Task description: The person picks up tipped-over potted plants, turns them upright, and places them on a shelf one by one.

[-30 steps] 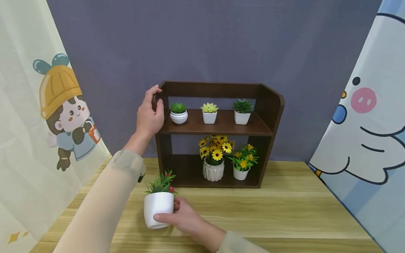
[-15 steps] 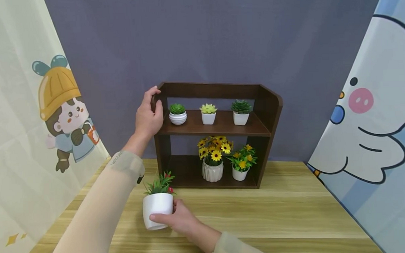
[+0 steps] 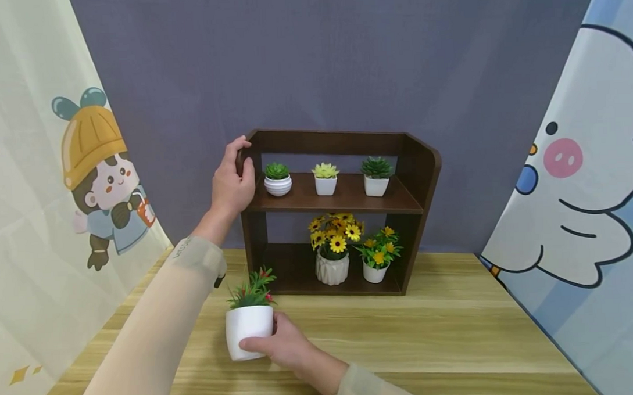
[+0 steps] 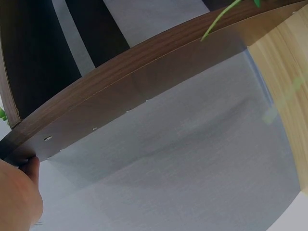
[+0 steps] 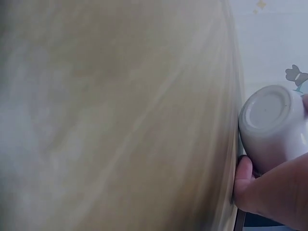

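Observation:
My right hand grips a white pot holding a green plant with red buds, low over the wooden table in front of the shelf. The right wrist view shows the pot's round base clear of the tabletop, my thumb against its side. My left hand grips the top left corner of the dark brown two-tier shelf; the left wrist view shows its side panel and part of that hand.
The upper tier carries three small succulents in white pots. Two yellow-flower pots fill the middle and right of the lower tier; its left part is bare. Printed curtains hang at left and right.
The white pot in my right hand has shifted slightly right and tilted a little. My left hand stays on the shelf corner.

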`<state>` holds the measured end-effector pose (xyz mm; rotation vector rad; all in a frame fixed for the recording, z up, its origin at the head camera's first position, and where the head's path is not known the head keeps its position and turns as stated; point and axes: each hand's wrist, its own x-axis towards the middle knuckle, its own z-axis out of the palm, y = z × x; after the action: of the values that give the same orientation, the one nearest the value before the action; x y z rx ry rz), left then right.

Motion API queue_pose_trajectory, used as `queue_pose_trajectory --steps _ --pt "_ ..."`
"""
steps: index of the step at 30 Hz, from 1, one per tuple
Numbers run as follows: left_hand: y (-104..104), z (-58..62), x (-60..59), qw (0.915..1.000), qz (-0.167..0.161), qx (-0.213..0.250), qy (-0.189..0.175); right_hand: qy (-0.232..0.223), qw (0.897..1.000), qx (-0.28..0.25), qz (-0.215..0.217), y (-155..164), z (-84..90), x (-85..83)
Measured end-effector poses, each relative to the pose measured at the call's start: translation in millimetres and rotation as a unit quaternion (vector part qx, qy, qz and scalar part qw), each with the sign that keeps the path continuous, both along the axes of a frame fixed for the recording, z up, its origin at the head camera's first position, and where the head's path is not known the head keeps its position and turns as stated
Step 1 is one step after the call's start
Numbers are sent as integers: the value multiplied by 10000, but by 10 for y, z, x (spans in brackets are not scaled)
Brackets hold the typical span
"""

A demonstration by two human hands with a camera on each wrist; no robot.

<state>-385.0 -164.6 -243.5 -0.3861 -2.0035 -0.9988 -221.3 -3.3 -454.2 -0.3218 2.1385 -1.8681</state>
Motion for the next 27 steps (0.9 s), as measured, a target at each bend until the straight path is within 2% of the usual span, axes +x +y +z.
queue_pose_trajectory --steps 12,27 --pt "-3 3 -5 10000 33 -5 27 83 9996 -3 270 98 -16 6" --pt "-9 -6 -9 10000 12 -17 23 170 9990 169 380 283 1 -34"
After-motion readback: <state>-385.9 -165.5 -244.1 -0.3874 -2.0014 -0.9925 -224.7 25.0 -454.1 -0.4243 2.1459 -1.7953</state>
